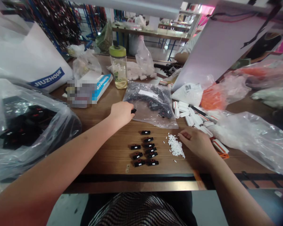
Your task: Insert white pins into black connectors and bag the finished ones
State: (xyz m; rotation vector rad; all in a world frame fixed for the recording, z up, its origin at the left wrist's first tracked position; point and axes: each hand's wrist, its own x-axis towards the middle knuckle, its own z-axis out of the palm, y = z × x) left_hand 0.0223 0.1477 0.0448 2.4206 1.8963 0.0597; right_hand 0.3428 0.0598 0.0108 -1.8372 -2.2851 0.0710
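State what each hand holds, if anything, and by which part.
The left hand holds a black piece by one end, hidden in the grip; the other end sticks out. Whether the right hand holds anything cannot be told.

My bare left forearm (77, 149) stretches in from 8 o'clock, wrist nearly straight; my left hand (121, 115) is just toward 9 o'clock of centre, back upward, fingers pinched, aimed at 3 o'clock. My bare right forearm (230, 183) comes from between 4 and 5; my right hand (197, 142) is at 4 o'clock, fingers curled, tips toward 10.
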